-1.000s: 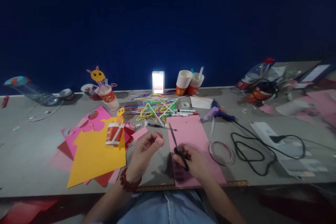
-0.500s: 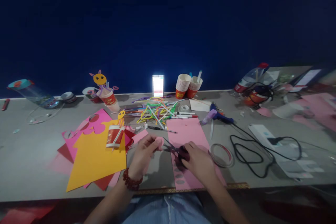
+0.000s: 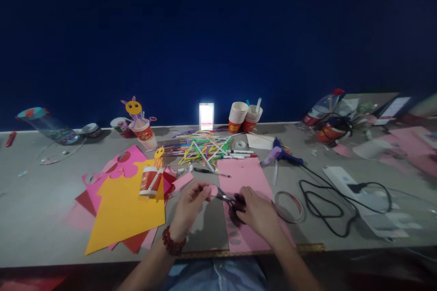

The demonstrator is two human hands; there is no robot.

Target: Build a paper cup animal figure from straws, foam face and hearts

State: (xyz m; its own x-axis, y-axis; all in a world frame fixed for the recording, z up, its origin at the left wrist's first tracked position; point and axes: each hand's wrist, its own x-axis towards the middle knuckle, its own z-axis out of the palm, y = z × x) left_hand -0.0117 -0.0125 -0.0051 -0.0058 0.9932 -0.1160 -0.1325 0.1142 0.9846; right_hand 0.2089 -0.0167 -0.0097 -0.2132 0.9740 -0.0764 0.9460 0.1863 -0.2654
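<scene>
Between the thumb and fingers of my left hand is a small rounded piece of pink paper. My right hand grips dark-handled scissors, whose blades point left and meet the edge of the pink piece. Under the scissors and my right hand lies a pink sheet with several oval holes near its lower left edge. A small pink strip rests just beyond my left hand, and a black pen lies behind it.
Yellow paper and a decorated paper cup are at left. Colourful pipe cleaners lie behind, before stacked cups. To the right are a tape roll, a glue gun, a cable and a power strip.
The scissor blades have closed up, from spread beside the pink piece to nearly together at its edge. The pink piece has turned and shifted slightly right. The whole view has dropped a little.
</scene>
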